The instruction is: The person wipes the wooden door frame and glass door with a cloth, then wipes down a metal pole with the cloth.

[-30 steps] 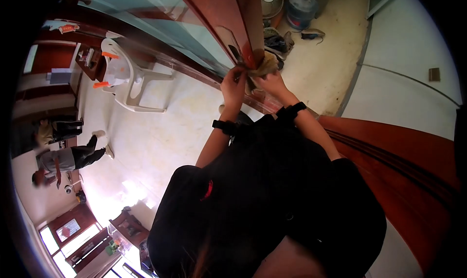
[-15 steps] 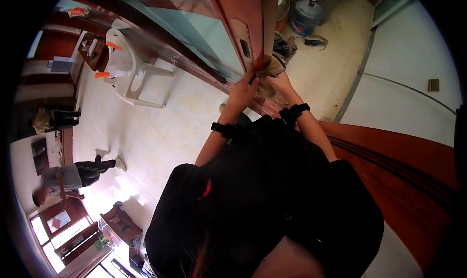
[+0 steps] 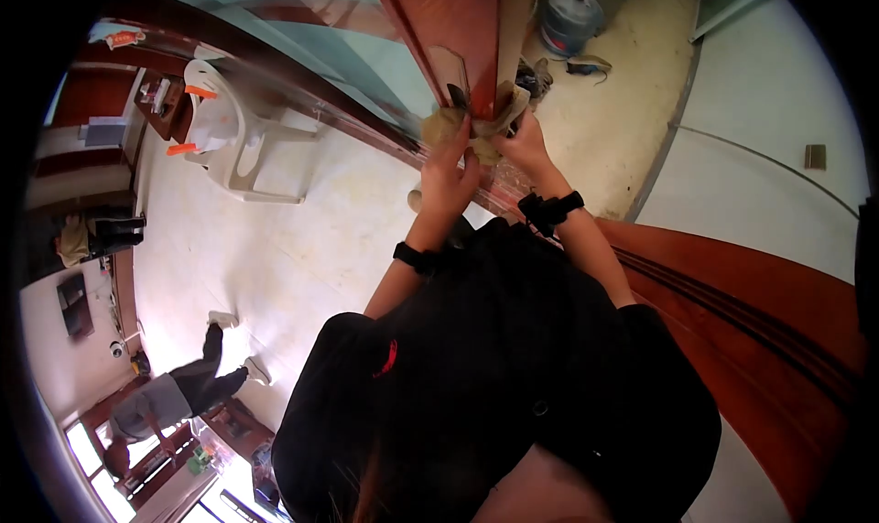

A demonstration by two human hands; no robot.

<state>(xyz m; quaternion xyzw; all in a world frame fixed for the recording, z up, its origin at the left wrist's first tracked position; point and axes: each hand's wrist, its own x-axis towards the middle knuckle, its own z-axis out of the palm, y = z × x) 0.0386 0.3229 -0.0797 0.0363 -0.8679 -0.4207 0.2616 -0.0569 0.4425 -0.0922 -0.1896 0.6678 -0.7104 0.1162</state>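
A tan cloth (image 3: 483,150) is wrapped around the edge of a reddish-brown wooden door (image 3: 474,38) with glass panels. My left hand (image 3: 449,177) grips the cloth on the door's left face, just below the dark recessed handle (image 3: 457,95). On the other side of the edge, my right hand (image 3: 526,148) is closed on the cloth's right part, its fingers partly hidden behind the folds. Both wrists wear black bands.
A water jug (image 3: 571,20) and shoes (image 3: 587,64) sit on the floor beyond the door. At left stands a white plastic chair (image 3: 240,148). Another person (image 3: 160,404) walks in the room, lower left. A wooden panel (image 3: 732,312) lies close on my right.
The cloth has spread around both sides of the door edge, and my left hand has shifted slightly left and down. The person in the room has walked toward the windows.
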